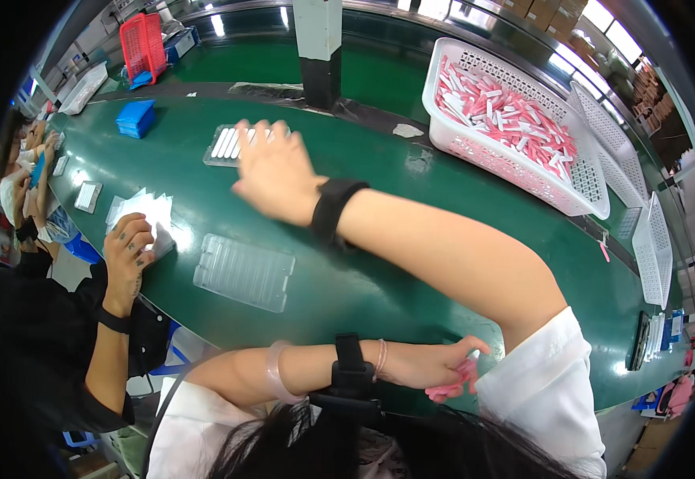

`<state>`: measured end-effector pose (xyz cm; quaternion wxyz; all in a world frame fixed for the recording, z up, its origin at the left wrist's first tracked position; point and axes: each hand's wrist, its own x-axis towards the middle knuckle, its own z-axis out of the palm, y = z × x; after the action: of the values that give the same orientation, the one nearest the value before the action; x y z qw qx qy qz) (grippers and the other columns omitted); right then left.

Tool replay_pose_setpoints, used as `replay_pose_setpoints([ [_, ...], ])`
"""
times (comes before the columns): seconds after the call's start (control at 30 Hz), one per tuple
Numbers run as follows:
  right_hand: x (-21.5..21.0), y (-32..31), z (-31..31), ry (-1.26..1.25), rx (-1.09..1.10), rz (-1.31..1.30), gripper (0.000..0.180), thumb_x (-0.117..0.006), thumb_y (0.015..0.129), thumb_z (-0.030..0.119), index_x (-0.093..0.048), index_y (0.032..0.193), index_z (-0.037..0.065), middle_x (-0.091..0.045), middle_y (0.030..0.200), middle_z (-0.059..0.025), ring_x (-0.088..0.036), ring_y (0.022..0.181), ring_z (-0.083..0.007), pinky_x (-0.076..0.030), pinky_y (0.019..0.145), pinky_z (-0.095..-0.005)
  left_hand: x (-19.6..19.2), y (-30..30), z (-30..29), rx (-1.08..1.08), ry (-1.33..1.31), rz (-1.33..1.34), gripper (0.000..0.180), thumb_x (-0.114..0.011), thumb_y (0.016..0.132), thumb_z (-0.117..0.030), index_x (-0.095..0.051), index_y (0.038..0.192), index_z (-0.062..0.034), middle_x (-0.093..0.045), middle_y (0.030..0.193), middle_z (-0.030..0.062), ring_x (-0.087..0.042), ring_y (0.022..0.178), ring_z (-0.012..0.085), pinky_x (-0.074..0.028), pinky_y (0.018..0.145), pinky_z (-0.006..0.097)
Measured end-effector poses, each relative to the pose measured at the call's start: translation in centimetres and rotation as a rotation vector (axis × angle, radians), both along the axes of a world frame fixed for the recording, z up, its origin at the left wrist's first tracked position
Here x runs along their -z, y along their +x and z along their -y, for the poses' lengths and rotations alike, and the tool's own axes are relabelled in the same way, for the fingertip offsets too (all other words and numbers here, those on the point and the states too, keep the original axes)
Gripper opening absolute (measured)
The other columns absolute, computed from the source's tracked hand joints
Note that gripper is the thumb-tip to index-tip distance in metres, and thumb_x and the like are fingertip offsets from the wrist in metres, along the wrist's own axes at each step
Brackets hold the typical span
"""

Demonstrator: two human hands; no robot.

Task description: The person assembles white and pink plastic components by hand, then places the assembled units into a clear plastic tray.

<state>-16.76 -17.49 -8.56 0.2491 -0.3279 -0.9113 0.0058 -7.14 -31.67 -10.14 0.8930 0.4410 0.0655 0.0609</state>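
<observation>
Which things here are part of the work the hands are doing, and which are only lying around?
In use:
right hand on the filled clear tray
left hand holding pink pieces
white basket of pink and white pieces
empty clear tray

Lying about:
blue stack
red basket
empty white baskets

The green counter (379, 207) carries two clear trays (244, 272) (223, 145), a white basket (515, 128) of pink-and-white sticks (507, 112), blue boxes (136, 118) and white packets (144, 211).
</observation>
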Motion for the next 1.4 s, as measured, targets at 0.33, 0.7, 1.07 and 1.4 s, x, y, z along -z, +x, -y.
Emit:
replay_pose_setpoints([
  [0.33,-0.4,4.1,7.5,-0.294,-0.306,0.187,0.091,-0.072,0.051,0.026,-0.029,0.123,-0.008,-0.047,0.095,-0.0176,-0.042,0.093,-0.0282,-0.035,0.075,-0.0370,0.4,0.2,-0.4,0.140,-0.052,-0.042,0.023,-0.043,0.081,-0.001,-0.040,0.103,0.0038,-0.050,0.090,0.0092,-0.050,0.068,0.0114,-0.044,0.057,0.022],
  [0.7,-2.9,28.2,6.5,-0.468,0.003,0.143,0.085,-0.065,0.056,0.009,-0.020,0.128,-0.002,-0.046,0.102,-0.0198,-0.043,0.094,-0.0334,-0.036,0.086,-0.0362,-1.2,-0.2,-2.0,-0.479,-0.093,-0.048,0.017,-0.040,0.088,-0.005,-0.038,0.104,-0.0037,-0.049,0.081,0.0057,-0.041,0.062,0.0075,-0.034,0.051,0.020],
  [1.07,-4.3,29.4,13.5,-0.660,0.284,-0.424,0.036,-0.065,0.070,0.004,-0.050,0.103,0.001,-0.054,0.088,-0.0093,-0.054,0.082,-0.0188,-0.044,0.075,-0.0273,-3.5,-0.5,-1.8,-0.626,0.112,-0.124,0.016,-0.040,0.088,-0.005,-0.039,0.104,-0.0016,-0.052,0.082,0.0077,-0.046,0.060,0.0078,-0.035,0.049,0.019],
  [1.4,-4.4,29.2,12.8,-0.945,0.276,-0.994,0.010,-0.057,0.078,0.000,-0.055,0.086,-0.005,-0.060,0.083,-0.0090,-0.057,0.075,-0.0112,-0.048,0.067,-0.0220,-3.0,-0.3,-1.8,-0.636,0.147,-0.117,0.019,-0.040,0.088,-0.008,-0.038,0.106,-0.0015,-0.053,0.088,0.0110,-0.049,0.061,0.0085,-0.035,0.047,0.018],
])
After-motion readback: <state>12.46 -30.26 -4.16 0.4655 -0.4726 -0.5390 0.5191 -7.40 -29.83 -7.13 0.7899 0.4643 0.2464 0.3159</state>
